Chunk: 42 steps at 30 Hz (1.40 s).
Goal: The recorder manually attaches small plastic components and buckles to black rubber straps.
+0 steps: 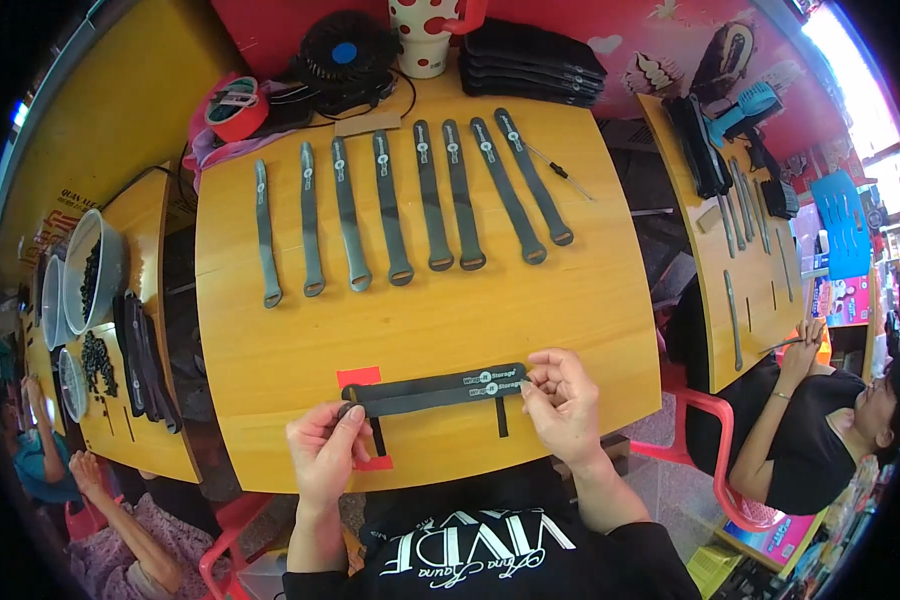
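Two dark straps [420, 400] with white print at their right ends lie one just behind the other along the table's front edge. The nearer strap is stretched between my hands, partly overlapping the farther one. My left hand [325, 445] is closed, thumb and fingers pinching the strap's left end. At the right end, my right hand [562, 405] pinches the tip between thumb and fingertips. Red tape [360, 377] and short black strips [502, 418] show on the table under and beside the straps. Farther back, several matching straps [388, 210] with slotted near ends lie in a row.
Behind the row stand a black fan [345, 52], a spotted cup [420, 40], a stack of black material [530, 65] and a red tape roll [238, 112]. A screwdriver [560, 172] lies at right. Co-workers sit at side tables, left and right [820, 420].
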Available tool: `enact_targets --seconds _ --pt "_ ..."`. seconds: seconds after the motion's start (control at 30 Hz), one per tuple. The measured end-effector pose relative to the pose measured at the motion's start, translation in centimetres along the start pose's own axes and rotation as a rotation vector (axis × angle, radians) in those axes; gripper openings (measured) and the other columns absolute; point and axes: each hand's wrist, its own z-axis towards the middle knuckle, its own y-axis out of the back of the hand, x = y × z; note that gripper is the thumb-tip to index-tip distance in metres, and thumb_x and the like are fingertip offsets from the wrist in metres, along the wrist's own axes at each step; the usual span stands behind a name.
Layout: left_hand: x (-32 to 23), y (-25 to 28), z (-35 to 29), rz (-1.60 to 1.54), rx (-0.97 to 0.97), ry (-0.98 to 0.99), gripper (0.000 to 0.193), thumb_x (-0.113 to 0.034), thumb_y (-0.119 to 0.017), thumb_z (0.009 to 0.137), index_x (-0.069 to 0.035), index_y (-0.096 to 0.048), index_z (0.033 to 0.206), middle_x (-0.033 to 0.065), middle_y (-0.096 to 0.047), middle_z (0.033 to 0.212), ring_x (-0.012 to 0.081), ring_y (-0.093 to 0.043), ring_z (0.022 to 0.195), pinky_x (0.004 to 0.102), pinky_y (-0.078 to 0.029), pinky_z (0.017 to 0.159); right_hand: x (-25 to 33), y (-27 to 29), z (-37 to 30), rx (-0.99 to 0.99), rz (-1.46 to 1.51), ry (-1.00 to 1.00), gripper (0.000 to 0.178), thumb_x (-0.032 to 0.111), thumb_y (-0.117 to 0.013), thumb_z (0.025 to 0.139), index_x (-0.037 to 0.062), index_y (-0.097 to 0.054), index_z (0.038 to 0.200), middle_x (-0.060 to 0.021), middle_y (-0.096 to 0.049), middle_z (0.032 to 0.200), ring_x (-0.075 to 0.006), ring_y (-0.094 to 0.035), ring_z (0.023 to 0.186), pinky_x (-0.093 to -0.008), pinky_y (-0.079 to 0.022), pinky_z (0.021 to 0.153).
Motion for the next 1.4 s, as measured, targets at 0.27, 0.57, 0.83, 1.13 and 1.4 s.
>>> enact_targets --seconds 0.27,0.57,0.83,1.13,1.4 --pt "0.02 0.04 0.12 0.014 -0.003 0.004 0.012 -0.003 -0.061 0.094 0.005 -0.066 0.087 0.0053 -0.064 0.069 0.0065 -0.052 0.046 0.02 -0.041 0.042 -0.15 -0.61 0.26 -0.074 -0.125 0.068 0.027 -0.011 -0.063 0.082 0.001 -0.052 0.103 -0.0002 -0.057 0.079 -0.0003 -0.05 0.063 -0.0156 -0.037 0.052" --pt "-0.01 -0.1 0.17 -0.003 -0.028 0.013 0.013 -0.004 -0.061 0.094 0.005 -0.066 0.087 0.0054 -0.064 0.069 0.0065 -0.052 0.046 0.0201 -0.042 0.042 -0.48 -0.6 0.22 -0.087 -0.146 0.084 0.014 -0.009 -0.065 0.083 -0.0005 -0.059 0.092 0.0 -0.058 0.075 -0.0003 -0.05 0.059 -0.0159 -0.037 0.05" --pt "0.07 0.05 0.2 0.003 -0.022 -0.001 0.013 -0.004 -0.06 0.094 0.005 -0.066 0.087 0.0055 -0.064 0.069 0.0065 -0.052 0.046 0.02 -0.041 0.042 -0.45 -0.45 0.28 -0.074 -0.163 0.121 0.009 -0.01 -0.062 0.085 -0.0022 -0.06 0.088 0.0005 -0.057 0.073 -0.0007 -0.051 0.057 -0.0171 -0.037 0.048" --pt "0.03 0.09 0.2 0.013 -0.026 0.005 0.012 -0.003 -0.061 0.094 0.006 -0.067 0.088 0.0054 -0.064 0.069 0.0066 -0.052 0.046 0.02 -0.041 0.042 -0.43 -0.77 0.41 -0.101 -0.129 0.109 0.012 -0.01 -0.062 0.084 0.0001 -0.057 0.082 0.0037 -0.053 0.067 0.001 -0.047 0.054 -0.0167 -0.033 0.046" --pt "0.12 0.01 0.21 0.02 -0.031 -0.003 0.012 -0.003 -0.061 0.093 0.006 -0.066 0.088 0.0055 -0.064 0.069 0.0064 -0.052 0.046 0.0198 -0.041 0.042 -0.11 -0.93 0.51 -0.112 -0.183 0.119 0.013 -0.011 -0.063 0.082 0.0007 -0.057 0.081 0.0042 -0.052 0.067 0.0018 -0.046 0.053 -0.0168 -0.031 0.045"
